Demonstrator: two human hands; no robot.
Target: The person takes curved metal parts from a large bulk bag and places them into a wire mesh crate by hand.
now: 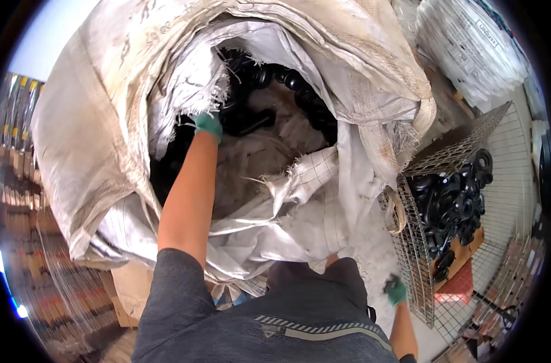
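Note:
A large off-white woven bulk bag (88,145) stands in front of me with its mouth gaping. Inside lie black, shiny round parts (260,75) heaped along the far wall and the sides. My left hand (209,125), in a green glove, reaches down into the mouth. It meets the frayed edge of a torn white flap (196,85), and its fingers are hidden there. Low on the right, beside my body, hangs my right hand (395,289) in a green glove with dark fingers. It is near the wire basket, slightly blurred, and its finger pose is unclear.
To the right, a wire mesh basket (414,254) holds similar black parts (454,202), with cardboard and a red piece (457,287) below. Plastic-wrapped white goods (469,51) stand at the far right. Film-wrapped stacks (39,242) line the left. A strap loop (396,212) hangs off the bag.

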